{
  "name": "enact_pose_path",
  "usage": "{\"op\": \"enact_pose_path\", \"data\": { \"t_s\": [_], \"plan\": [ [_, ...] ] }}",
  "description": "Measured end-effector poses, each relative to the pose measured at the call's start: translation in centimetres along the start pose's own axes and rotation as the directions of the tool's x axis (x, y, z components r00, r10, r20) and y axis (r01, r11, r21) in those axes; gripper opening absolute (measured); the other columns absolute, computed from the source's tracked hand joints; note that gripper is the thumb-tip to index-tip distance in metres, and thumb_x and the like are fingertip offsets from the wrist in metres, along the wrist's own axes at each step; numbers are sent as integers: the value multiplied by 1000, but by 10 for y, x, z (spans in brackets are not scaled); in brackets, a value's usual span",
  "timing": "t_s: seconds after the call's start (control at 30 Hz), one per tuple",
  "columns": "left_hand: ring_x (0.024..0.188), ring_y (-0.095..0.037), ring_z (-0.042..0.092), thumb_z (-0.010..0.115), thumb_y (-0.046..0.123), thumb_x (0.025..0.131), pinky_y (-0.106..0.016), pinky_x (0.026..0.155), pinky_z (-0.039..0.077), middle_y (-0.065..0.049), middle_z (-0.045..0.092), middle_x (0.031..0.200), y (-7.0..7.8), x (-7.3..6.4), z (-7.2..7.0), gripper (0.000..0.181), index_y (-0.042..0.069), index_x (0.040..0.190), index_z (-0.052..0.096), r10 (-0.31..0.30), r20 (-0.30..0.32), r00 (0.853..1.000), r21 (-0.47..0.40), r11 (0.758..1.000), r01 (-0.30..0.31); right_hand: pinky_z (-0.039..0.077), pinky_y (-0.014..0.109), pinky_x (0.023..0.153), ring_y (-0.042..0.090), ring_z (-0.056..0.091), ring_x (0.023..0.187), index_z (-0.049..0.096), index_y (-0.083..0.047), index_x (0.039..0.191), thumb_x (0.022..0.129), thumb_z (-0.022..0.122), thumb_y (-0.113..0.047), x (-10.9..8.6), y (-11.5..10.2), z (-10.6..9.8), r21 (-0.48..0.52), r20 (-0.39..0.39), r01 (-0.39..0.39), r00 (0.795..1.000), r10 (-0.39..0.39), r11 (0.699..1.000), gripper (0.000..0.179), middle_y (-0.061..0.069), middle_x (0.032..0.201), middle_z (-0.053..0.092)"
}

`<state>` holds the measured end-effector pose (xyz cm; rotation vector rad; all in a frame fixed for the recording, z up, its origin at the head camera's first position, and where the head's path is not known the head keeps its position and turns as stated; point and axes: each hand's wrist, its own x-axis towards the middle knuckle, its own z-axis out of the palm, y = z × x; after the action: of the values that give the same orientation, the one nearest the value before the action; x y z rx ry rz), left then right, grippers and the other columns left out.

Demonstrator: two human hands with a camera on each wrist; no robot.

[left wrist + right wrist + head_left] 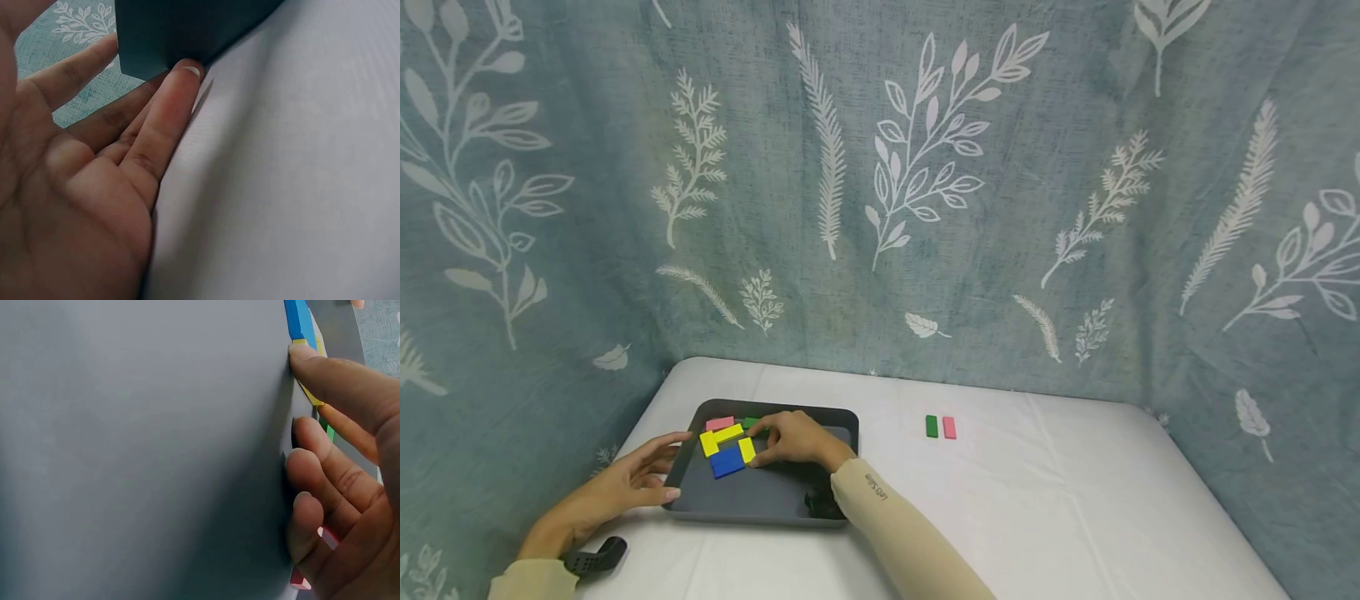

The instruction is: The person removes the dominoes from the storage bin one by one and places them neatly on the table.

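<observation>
A dark grey tray (pixel 760 502) holds a cluster of flat blocks toward its left side. My right hand (pixel 799 438) reaches into it and pinches a yellow block (pixel 747 451) between thumb and index finger, one at each end. Blue blocks (pixel 727 462) lie against that block's left side. Two other yellow blocks (pixel 727 433), a pink block (pixel 720 423) and a green block (pixel 750 422) sit behind and left; the fingers partly cover the green one. My left hand (pixel 613 492) is at the tray's left wall, thumb and extended fingers touching its outside (pixel 147 56).
On the white table (pixel 1037 500), right of the tray, a green block (pixel 932 426) and a pink block (pixel 949 427) lie side by side. A leaf-patterned curtain (pixel 760 183) hangs behind and at both sides. A black strap (pixel 597 557) circles the left wrist.
</observation>
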<state>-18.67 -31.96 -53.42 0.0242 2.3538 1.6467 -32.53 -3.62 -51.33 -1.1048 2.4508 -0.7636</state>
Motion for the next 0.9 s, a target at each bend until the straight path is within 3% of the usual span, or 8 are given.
{"op": "enact_pose_path", "data": {
  "t_s": [0.47, 0.77, 0.9],
  "plan": [
    [133, -37, 42, 77, 25, 94, -43, 94, 48, -18, 36, 155, -3, -1, -2, 84, 22, 162, 27, 1, 43, 999, -34, 999, 1, 47, 19, 60, 3, 59, 61, 72, -14, 122, 86, 86, -31, -7, 2, -5, 3, -23, 14, 1000, -14, 1000, 41, -14, 73, 66],
    [130, -33, 43, 72, 20, 98, -40, 92, 50, -21, 32, 157, -4, -3, -1, 81, 19, 163, 24, 62, 66, 996, -20, 998, -60, 49, 20, 66, 3, 63, 67, 70, -11, 128, 90, 82, -30, -24, 2, -31, 23, -40, 27, 999, -26, 999, 44, -13, 78, 68],
    [131, -36, 42, 72, 20, 98, -41, 92, 51, -21, 32, 157, -2, -3, -1, 82, 19, 163, 23, 45, 71, 996, -40, 998, -42, 51, 19, 71, 0, 64, 74, 69, -10, 129, 90, 81, -31, -35, 3, -45, 27, -61, 38, 998, -36, 999, 46, -12, 82, 70]
  ]
}}
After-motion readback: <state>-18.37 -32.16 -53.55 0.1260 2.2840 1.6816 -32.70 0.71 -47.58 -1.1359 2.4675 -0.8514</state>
